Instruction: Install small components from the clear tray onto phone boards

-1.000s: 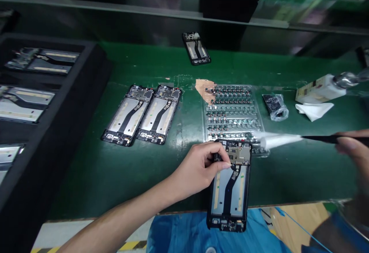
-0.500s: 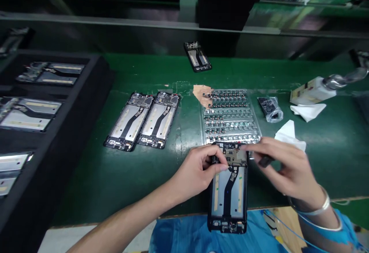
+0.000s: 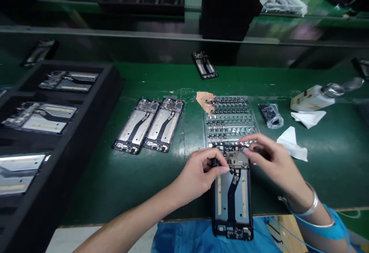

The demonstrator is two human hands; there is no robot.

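An opened phone (image 3: 245,203) lies at the table's front edge, its circuit board at the far end and its bottom end over my blue clothing. My left hand (image 3: 201,168) pinches a small black piece (image 3: 231,171) at the lower edge of the board. Over the board's upper right corner is my right hand (image 3: 271,157), fingers curled, with a dark object (image 3: 261,153) held in them. Thumb and forefinger of that hand are slightly apart beside the phone's top edge. Directly beyond the phone sits a clear tray (image 3: 230,118) with rows of small parts.
Two opened phones (image 3: 135,126) (image 3: 165,126) lie left of centre, another (image 3: 205,65) farther back. A black foam tray (image 3: 111,80) holding phones fills the left. To the right are a bagged black item (image 3: 271,115), a white bottle (image 3: 313,98) and white cloths (image 3: 292,143).
The view has shifted, so most things appear lower and somewhat to the right. My right hand's fingers have changed pose over the top of the phone; my left hand keeps its pinch.
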